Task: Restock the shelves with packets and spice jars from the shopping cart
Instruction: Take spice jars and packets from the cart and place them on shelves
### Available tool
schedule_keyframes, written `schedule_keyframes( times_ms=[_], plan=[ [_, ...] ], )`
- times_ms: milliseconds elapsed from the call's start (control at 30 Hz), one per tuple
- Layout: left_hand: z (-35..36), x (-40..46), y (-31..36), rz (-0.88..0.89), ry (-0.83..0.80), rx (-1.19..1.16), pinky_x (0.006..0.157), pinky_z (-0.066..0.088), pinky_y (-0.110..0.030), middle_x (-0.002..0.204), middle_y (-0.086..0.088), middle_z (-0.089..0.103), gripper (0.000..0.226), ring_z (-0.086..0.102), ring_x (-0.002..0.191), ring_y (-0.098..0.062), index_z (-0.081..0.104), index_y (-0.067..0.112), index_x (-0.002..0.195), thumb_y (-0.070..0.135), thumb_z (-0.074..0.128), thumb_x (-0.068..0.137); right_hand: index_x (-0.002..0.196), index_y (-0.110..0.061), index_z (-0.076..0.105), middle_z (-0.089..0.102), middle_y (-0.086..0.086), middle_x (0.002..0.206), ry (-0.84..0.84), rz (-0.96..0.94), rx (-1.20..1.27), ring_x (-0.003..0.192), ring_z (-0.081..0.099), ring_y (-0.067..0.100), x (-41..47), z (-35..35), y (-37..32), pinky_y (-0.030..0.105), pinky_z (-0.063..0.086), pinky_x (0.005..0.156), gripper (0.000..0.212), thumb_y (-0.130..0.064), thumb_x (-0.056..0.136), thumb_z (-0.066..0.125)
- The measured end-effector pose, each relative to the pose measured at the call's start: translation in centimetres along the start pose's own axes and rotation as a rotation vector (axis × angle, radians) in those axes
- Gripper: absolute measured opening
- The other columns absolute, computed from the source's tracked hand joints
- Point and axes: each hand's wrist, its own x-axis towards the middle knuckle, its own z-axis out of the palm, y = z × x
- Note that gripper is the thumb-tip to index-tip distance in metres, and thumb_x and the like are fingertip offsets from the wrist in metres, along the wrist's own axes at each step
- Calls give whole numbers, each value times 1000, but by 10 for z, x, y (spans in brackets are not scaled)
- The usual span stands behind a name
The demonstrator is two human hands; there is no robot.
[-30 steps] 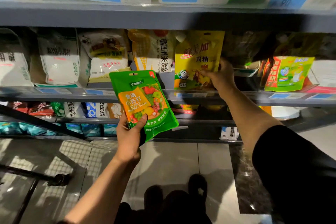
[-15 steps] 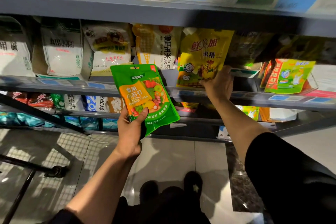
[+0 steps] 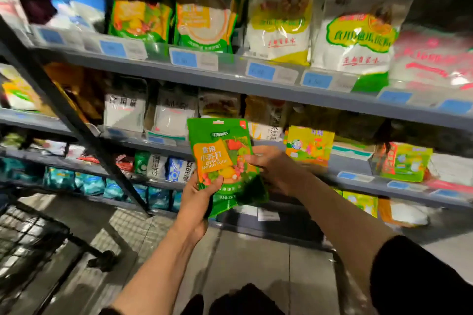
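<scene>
You hold a green packet (image 3: 222,164) of baking soda in front of the shelves, at the height of the middle shelf (image 3: 358,174), out in the air and touching no shelf.

Left hand (image 3: 198,193): it grips the packet's lower left corner, thumb curled over the printed face, the other fingers hidden behind. This looks like the carrying grip, low on the packet so the label reads clear.

Right hand (image 3: 275,170): its fingers are curled round the packet's right edge, thumb tip on the front at about mid-height. Probably it steadies the soft pouch, or is there to take it over for the placing.

Orientation: the packet's long axis runs nearly upright, the top leaning slightly left. The sealed top edge with its hang slot points up toward the upper shelf (image 3: 230,73); the printed face looks back at you.

Matching green packets (image 3: 139,20) stand on the upper shelf, up and to the left, faces outward. That row is my guess for the slot, so the upright hold suits a straight lift and push in.

The shopping cart (image 3: 30,235) sits low on your left; its contents cannot be made out.

The view is blurred at the edges.
</scene>
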Motion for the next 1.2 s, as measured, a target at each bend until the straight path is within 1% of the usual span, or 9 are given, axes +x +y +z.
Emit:
schedule_keyframes(
  times_ms=[367, 500, 633, 733, 833, 933, 1033, 1133, 1200],
  plan=[
    [-13, -19, 137, 248, -50, 48, 71, 59, -29, 100, -13, 74, 34, 72, 87, -23, 62, 4, 114, 7, 64, 80, 101, -4, 67, 70, 15, 99, -112, -366, -166, 82, 64, 16, 12, 55, -138, 34, 52, 85, 23, 6, 80, 67],
    [-28, 13, 184, 445, 50, 100, 74, 56, -27, 87, 1, 75, 12, 70, 81, -14, 65, 12, 102, 12, 55, 95, 102, 1, 66, 67, 6, 85, 45, -482, -84, 65, 60, 6, 28, 81, -188, 19, 50, 66, 27, 12, 77, 65],
    [-67, 65, 230, 589, 147, 184, 89, 51, -32, 99, 3, 70, 13, 64, 94, -12, 65, 22, 102, 16, 54, 98, 96, -3, 68, 67, 0, 77, 216, -526, 11, 53, 61, -3, 62, 102, -237, 19, 51, 58, 23, 11, 79, 64],
    [-90, 101, 261, 681, 112, 322, 84, 48, -22, 103, -1, 67, 21, 60, 87, -5, 64, 21, 111, 8, 59, 94, 101, 1, 68, 69, 5, 83, 362, -557, 18, 53, 60, -4, 95, 114, -269, 13, 50, 53, 23, 10, 79, 65],
    [-107, 132, 286, 711, 95, 496, 85, 46, -30, 105, 2, 63, 32, 57, 92, -11, 62, 34, 112, 11, 64, 91, 90, 1, 67, 68, -3, 62, 441, -524, 84, 52, 62, 3, 135, 125, -288, 21, 53, 55, 15, 11, 78, 65],
    [-114, 151, 304, 724, 17, 551, 98, 38, -20, 121, 13, 58, 39, 49, 117, -4, 60, 23, 127, 7, 63, 91, 68, -2, 61, 65, 10, 65, 538, -448, 120, 63, 64, 22, 168, 129, -295, 43, 56, 71, 14, 6, 78, 67],
    [-117, 163, 309, 709, -108, 530, 108, 39, -29, 122, 16, 58, 42, 49, 121, -3, 58, 24, 129, 7, 62, 91, 65, -8, 60, 63, 8, 67, 591, -465, 13, 65, 62, 18, 182, 136, -285, 36, 52, 68, 20, 5, 78, 67],
    [-123, 180, 300, 742, -82, 742, 113, 32, -48, 134, 1, 59, 48, 44, 133, -19, 54, 30, 135, 22, 65, 89, 82, -16, 66, 70, 3, 80, 518, -464, -121, 73, 67, 13, 188, 148, -264, 35, 55, 75, 22, 5, 77, 68],
    [-127, 185, 292, 815, -53, 1045, 115, 14, -40, 146, 5, 47, 58, 27, 142, -18, 49, 33, 139, 40, 58, 82, 103, -16, 62, 70, 5, 93, 540, -471, -222, 89, 66, 22, 190, 155, -252, 45, 53, 86, 37, -1, 72, 76]
  ],
)
